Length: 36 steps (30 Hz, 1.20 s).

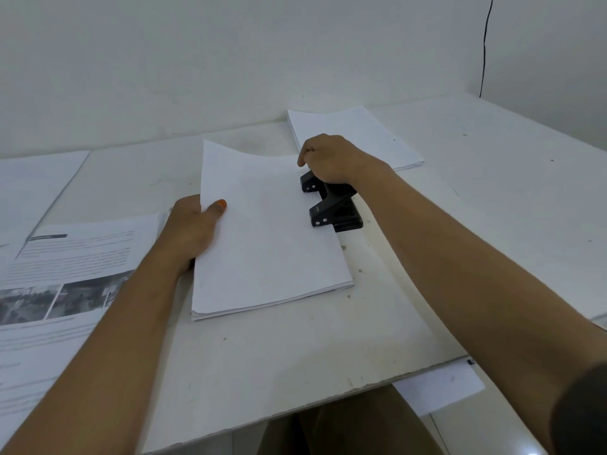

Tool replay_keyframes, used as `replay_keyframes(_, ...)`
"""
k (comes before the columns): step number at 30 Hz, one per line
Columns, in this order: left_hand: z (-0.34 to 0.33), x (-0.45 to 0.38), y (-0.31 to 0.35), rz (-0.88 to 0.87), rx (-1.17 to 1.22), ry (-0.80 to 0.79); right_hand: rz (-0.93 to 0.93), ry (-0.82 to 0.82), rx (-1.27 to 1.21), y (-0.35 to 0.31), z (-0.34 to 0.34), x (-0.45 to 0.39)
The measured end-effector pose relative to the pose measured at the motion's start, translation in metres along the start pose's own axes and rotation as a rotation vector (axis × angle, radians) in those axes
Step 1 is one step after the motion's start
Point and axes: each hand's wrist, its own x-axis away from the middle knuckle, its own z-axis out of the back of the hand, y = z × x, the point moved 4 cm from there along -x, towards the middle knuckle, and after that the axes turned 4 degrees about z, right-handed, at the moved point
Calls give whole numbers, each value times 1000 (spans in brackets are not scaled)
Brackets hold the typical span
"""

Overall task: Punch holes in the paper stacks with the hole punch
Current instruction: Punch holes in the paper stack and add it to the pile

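A stack of blank white paper (267, 231) lies in the middle of the white table, its right edge slid into the jaws of a black two-hole punch (333, 206). My left hand (193, 229) grips the stack's left edge, thumb on top. My right hand (331, 160) rests closed on top of the punch's far end, covering part of its lever. A second blank stack (364, 136) lies behind the punch near the wall.
Printed pages with text and photos (65, 274) cover the table's left side. The table's front edge (295, 408) runs diagonally below my arms, with a loose sheet (440, 387) under its right part. A black cable (485, 44) hangs down the wall corner at right.
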Motion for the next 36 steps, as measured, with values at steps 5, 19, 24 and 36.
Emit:
replay_keyframes(5, -1, -2, 0, 1, -5, 7, -28, -7, 49, 5, -1, 1)
replay_keyframes(19, -1, -3, -2, 6, -17, -1, -104, 89, 256, 19, -7, 1)
replay_keyframes(24, -1, -1, -1, 25, -23, -5, -142, 65, 254, 18, -6, 4)
replay_keyframes(36, -2, -6, -5, 11, -10, -9, -206, -68, 274, 24, -11, -1)
